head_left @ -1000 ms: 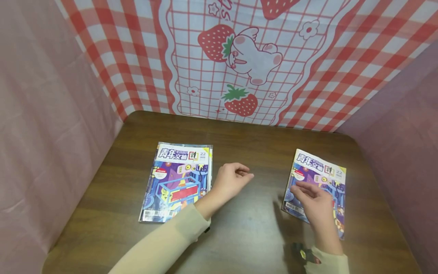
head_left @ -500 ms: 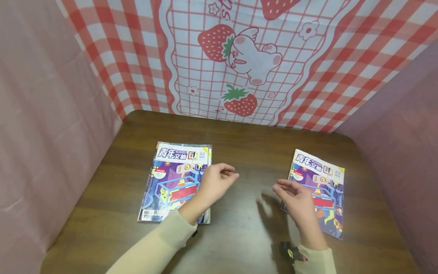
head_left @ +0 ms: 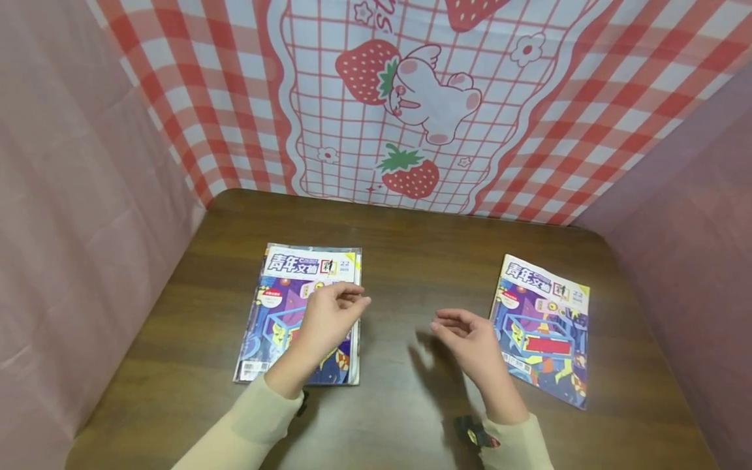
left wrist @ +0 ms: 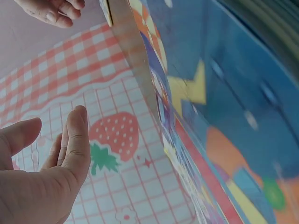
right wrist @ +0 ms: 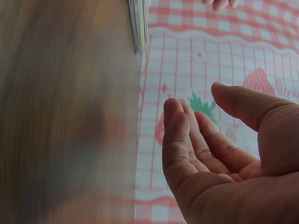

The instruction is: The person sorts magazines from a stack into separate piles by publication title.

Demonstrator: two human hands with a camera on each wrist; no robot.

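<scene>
A stack of magazines (head_left: 271, 329) lies on the left of the table, a purple and blue cover on top. My left hand (head_left: 328, 321) hovers over it, fingers loosely bent and holding nothing. Close up in the left wrist view, the blue printed cover (left wrist: 210, 140) fills the right side, beside my left hand (left wrist: 51, 172). To the right lies a magazine (head_left: 543, 307) with the same cover, turned slightly. Just left of it my right hand (head_left: 478, 349) is in the air above the tabletop, thumb and fingers apart, as the right wrist view of the hand (right wrist: 224, 163) also shows.
Both magazine piles rest on a brown wooden table (head_left: 399, 261) with rounded far corners. A red and white checked cloth (head_left: 364, 117) with strawberries hangs behind it. Pink curtains (head_left: 76, 196) stand at both sides.
Both hands have moved left, the left one from the stack's right side to over it, the right one off the right magazine. The magazines stay in place.
</scene>
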